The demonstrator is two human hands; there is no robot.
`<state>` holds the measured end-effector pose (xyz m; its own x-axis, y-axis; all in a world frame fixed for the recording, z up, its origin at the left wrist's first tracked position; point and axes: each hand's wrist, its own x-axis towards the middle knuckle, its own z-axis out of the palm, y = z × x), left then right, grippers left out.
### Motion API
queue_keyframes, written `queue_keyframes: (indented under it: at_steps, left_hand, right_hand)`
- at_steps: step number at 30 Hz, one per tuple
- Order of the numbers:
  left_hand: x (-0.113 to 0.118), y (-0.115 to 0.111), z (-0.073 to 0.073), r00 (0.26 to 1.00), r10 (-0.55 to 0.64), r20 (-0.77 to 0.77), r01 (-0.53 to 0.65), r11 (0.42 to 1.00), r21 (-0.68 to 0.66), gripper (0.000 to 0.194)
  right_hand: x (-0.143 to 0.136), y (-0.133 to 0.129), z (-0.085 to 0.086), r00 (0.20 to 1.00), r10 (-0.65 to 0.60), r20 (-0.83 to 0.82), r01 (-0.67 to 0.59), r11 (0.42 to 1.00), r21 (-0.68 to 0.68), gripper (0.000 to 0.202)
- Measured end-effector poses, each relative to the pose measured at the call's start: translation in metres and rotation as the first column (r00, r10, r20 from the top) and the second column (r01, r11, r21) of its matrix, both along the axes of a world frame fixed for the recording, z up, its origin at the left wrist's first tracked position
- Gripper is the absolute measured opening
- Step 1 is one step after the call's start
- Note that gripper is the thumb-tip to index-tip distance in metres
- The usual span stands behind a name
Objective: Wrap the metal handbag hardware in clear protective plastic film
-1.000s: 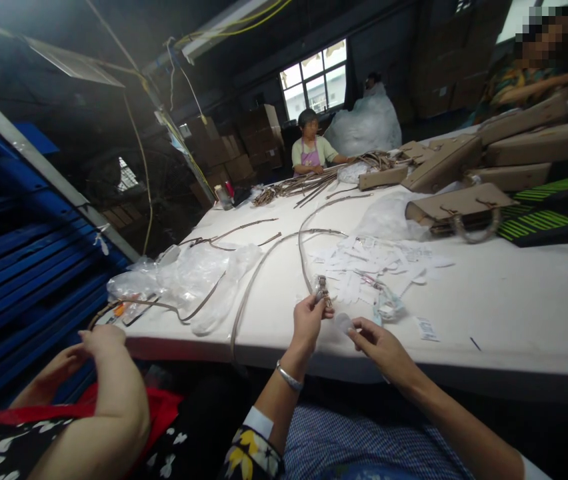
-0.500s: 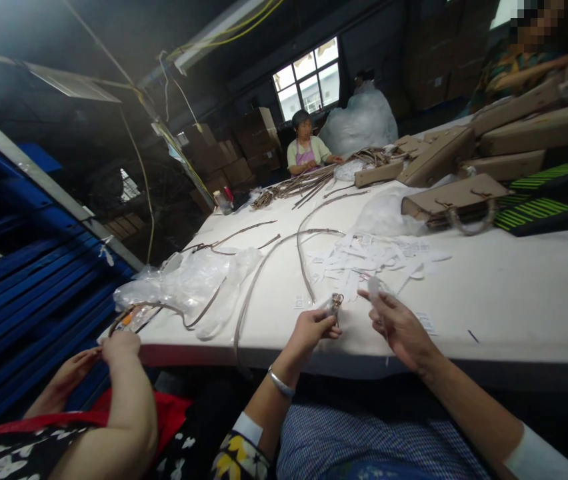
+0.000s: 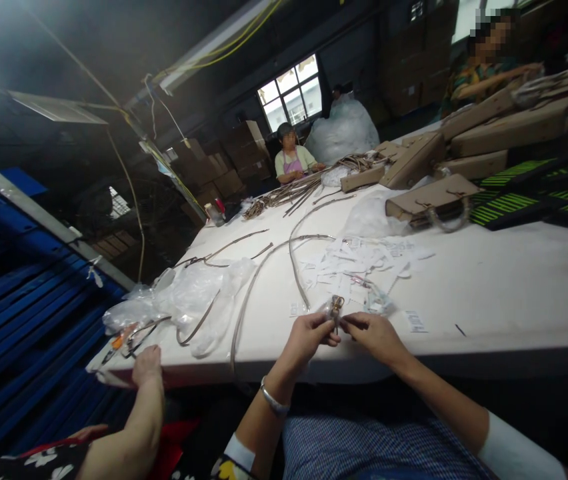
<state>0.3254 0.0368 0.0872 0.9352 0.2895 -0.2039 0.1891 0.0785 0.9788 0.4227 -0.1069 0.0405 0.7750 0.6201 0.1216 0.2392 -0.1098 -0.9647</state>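
At the table's near edge, my left hand point(image 3: 313, 335) is closed around a small bundle of gold-coloured metal clasps point(image 3: 337, 304). Clear plastic seems to wrap part of it. My right hand point(image 3: 375, 338) meets it from the other side, with thumb and fingers pinched at the lower part of the bundle. What exactly lies between those fingertips is too small to make out. Just beyond my right hand lies a small clear and pinkish item point(image 3: 375, 298), its kind unclear. A pile of white paper tags point(image 3: 359, 257) spreads behind it.
Long taupe straps point(image 3: 251, 293) lie on the white table point(image 3: 504, 287). Clear plastic bags point(image 3: 204, 293) rest at left, near a co-worker's hand point(image 3: 148, 363). Taupe handbags point(image 3: 429, 197) are piled at right. Other people sit across the table. Blue racks point(image 3: 24, 320) stand at left.
My right hand has put down the clear item on the table and come left to the clasps. The co-worker's hand at left has moved onto the table edge. The view has shifted.
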Motion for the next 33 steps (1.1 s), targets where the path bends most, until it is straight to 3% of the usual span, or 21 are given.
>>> queue_keyframes:
  at_steps: [3, 6, 9, 11, 14, 16, 18, 20, 22, 25, 27, 30, 33]
  left_hand:
    - [0.001, -0.005, -0.003, 1.0, -0.013, 0.015, 0.01, 0.99, 0.142, 0.04]
    - [0.0, -0.005, -0.007, 0.998, -0.001, 0.062, -0.017, 0.96, 0.28, 0.032]
    - [-0.003, -0.008, -0.006, 0.995, -0.046, 0.092, -0.004, 0.875, 0.484, 0.025]
    - [-0.004, -0.012, -0.003, 0.994, -0.092, 0.058, 0.031, 0.753, 0.658, 0.026]
    - [-0.007, -0.019, 0.002, 0.995, -0.079, -0.058, 0.089, 0.481, 0.872, 0.03]
    - [-0.008, -0.022, 0.003, 0.993, -0.034, -0.111, 0.116, 0.32, 0.94, 0.033]
    - [-0.008, -0.023, 0.001, 0.994, -0.003, -0.106, 0.104, 0.211, 0.972, 0.033]
    - [-0.007, -0.022, -0.003, 0.999, -0.008, -0.038, 0.039, 0.171, 0.984, 0.033]
    - [-0.005, -0.02, -0.008, 0.998, -0.037, 0.058, -0.047, 0.247, 0.968, 0.033]
    - [-0.002, -0.018, -0.016, 0.978, -0.036, 0.203, -0.155, 0.525, 0.837, 0.038]
    - [-0.001, -0.017, -0.02, 0.961, 0.022, 0.277, -0.221, 0.665, 0.713, 0.052]
    - [-0.002, -0.017, -0.024, 0.949, 0.06, 0.31, -0.249, 0.747, 0.617, 0.065]
    - [-0.003, -0.015, -0.031, 0.959, 0.044, 0.281, -0.216, 0.755, 0.619, 0.053]
  right_hand:
    - [-0.004, 0.006, 0.0, 0.973, 0.065, -0.221, -0.04, 0.993, 0.114, 0.027]
    - [-0.013, 0.007, -0.001, 0.851, 0.283, -0.443, -0.126, 0.928, 0.35, 0.031]
    - [-0.022, 0.007, -0.004, 0.775, 0.348, -0.527, -0.088, 0.886, 0.456, 0.033]
    - [-0.026, 0.008, -0.008, 0.774, 0.274, -0.571, 0.01, 0.896, 0.444, 0.034]
    - [-0.031, 0.011, -0.017, 0.743, 0.177, -0.646, 0.145, 0.899, 0.413, 0.037]
    - [-0.035, 0.012, -0.023, 0.718, 0.162, -0.677, 0.192, 0.889, 0.415, 0.039]
    - [-0.038, 0.013, -0.028, 0.702, 0.171, -0.692, 0.212, 0.877, 0.431, 0.039]
    - [-0.039, 0.013, -0.029, 0.69, 0.197, -0.697, 0.217, 0.862, 0.458, 0.038]
    - [-0.04, 0.013, -0.029, 0.672, 0.22, -0.707, 0.227, 0.848, 0.48, 0.036]
    - [-0.038, 0.012, -0.025, 0.635, 0.239, -0.735, 0.256, 0.832, 0.491, 0.033]
    - [-0.037, 0.011, -0.022, 0.607, 0.246, -0.755, 0.271, 0.83, 0.488, 0.029]
    - [-0.036, 0.009, -0.021, 0.588, 0.249, -0.77, 0.266, 0.839, 0.474, 0.029]
    - [-0.037, 0.009, -0.024, 0.613, 0.216, -0.76, 0.249, 0.861, 0.444, 0.032]
